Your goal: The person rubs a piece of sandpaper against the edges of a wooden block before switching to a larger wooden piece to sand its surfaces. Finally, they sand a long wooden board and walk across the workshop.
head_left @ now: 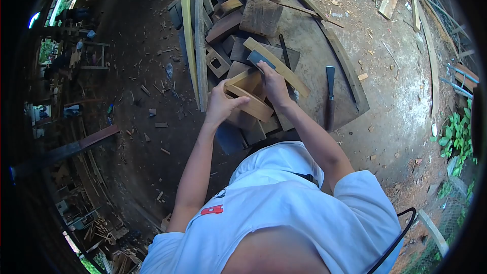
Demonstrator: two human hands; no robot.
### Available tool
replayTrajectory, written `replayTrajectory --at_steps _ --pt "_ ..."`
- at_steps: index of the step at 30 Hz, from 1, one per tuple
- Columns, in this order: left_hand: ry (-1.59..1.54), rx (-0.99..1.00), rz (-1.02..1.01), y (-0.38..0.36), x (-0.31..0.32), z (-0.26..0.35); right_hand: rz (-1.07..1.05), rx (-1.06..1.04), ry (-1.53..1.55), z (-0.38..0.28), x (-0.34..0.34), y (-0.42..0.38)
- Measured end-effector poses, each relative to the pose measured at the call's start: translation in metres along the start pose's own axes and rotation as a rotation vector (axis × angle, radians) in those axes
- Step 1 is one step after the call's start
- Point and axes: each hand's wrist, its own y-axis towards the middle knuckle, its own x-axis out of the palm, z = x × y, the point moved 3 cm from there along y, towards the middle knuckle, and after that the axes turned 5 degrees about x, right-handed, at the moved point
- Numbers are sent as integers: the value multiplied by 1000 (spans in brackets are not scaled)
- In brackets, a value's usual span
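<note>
My left hand (221,104) is closed on the near left corner of a small open wooden frame (253,105), its thumb lying along the near side. On the far side of the frame, my right hand (274,84) has its fingers pressed together at a flat grey-blue rectangular piece (264,59). That piece overlaps a pale wooden strip (290,77) slanting down to the right. What the grey piece is, I cannot tell. Beneath both hands lie several dark wood blocks. A chisel (330,86) with a wooden handle rests to the right, its blade pointing away from me.
Behind the frame, large wood blocks (261,15) are piled up. Long narrow planks (187,35) run beside them on the left. A curved timber (345,66) borders the work board on the right. Wood chips litter the dirt floor, and green plants (456,134) grow at the right edge.
</note>
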Motion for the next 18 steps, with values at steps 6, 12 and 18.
replayTrajectory --at_steps 6,12,18 --pt "96 54 -70 2 1 -16 -96 -264 81 -65 -7 -34" --pt "38 -62 -42 -6 0 13 -86 140 42 13 5 0" --pt "32 -20 -52 0 2 -5 -114 -134 108 -54 -8 -33"
